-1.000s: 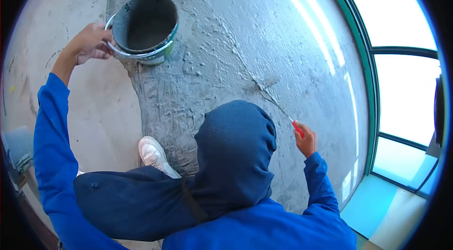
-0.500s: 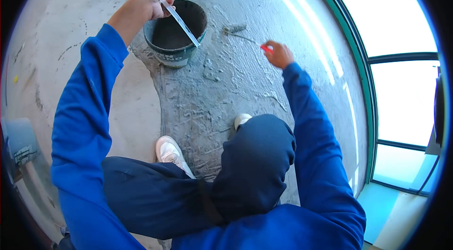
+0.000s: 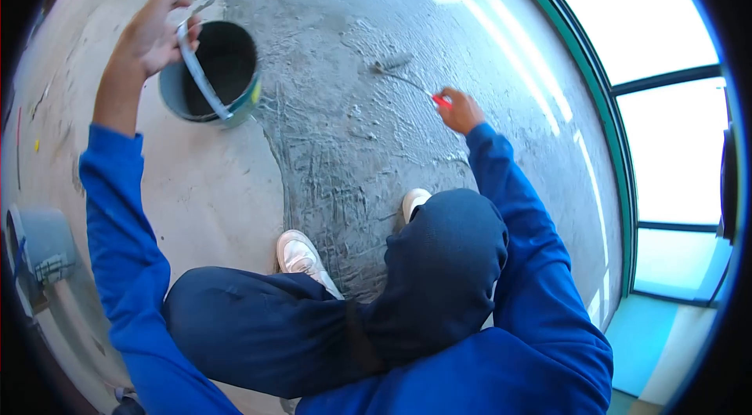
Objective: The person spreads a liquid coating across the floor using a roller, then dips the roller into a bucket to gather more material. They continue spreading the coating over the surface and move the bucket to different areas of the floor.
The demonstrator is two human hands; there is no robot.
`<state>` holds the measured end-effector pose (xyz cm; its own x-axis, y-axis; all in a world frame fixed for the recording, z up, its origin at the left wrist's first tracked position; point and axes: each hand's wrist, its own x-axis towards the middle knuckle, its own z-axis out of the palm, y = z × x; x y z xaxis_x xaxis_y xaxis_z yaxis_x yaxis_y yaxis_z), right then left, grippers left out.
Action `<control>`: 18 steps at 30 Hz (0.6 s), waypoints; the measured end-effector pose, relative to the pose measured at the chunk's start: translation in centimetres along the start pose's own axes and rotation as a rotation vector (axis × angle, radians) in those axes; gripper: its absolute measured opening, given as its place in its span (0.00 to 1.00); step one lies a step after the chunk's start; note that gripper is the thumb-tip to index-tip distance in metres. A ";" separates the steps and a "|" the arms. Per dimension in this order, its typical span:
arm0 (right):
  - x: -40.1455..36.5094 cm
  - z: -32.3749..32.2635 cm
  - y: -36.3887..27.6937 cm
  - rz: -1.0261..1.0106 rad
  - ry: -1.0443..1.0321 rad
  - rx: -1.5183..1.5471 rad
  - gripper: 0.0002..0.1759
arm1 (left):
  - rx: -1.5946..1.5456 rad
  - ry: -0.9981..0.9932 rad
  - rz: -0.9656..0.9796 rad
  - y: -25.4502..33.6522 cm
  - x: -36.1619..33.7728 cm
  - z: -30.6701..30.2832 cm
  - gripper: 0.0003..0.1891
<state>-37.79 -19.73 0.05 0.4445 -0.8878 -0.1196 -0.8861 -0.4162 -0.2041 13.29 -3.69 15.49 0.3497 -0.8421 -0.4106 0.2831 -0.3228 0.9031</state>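
My left hand [image 3: 154,35] grips the pale, curved handle [image 3: 202,82] of a dark bucket [image 3: 250,97]. The bucket tilts slightly, with dark grey inside; its contents are hard to make out. On the right, my right hand [image 3: 462,111] is closed round the red grip of a paint roller [image 3: 394,62]. The roller's head, coated in grey, rests on wet grey material [image 3: 352,101] spread over the floor. A thin metal rod joins head and grip.
Pale floor [image 3: 219,195] lies on the left, bordering the coated strip. Another bucket [image 3: 47,242] stands at the far left. Green-framed windows [image 3: 599,94] run along the right. My white shoes [image 3: 301,254] are on the floor before me.
My left hand has carried the bucket leftward, from the coated strip toward the pale floor. The view has shifted a little. My right hand and the roller stay in nearly the same place.
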 end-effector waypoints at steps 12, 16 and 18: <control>-28.8 -2.2 7.5 0.243 0.011 0.159 0.14 | -0.144 0.062 0.011 -5.3 0.1 -17.3 0.28; -32.5 -2.4 8.6 0.374 0.006 0.098 0.15 | -0.018 0.072 -0.027 -5.1 -0.3 -17.4 0.29; -33.0 -1.9 9.2 0.376 0.028 0.025 0.16 | 0.027 0.055 -0.040 -5.4 -0.4 -17.9 0.30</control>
<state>-60.85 5.31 4.01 0.0846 -0.9828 -0.1639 -0.9830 -0.0554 -0.1750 27.61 6.14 8.56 0.3869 -0.8035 -0.4524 0.2740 -0.3683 0.8884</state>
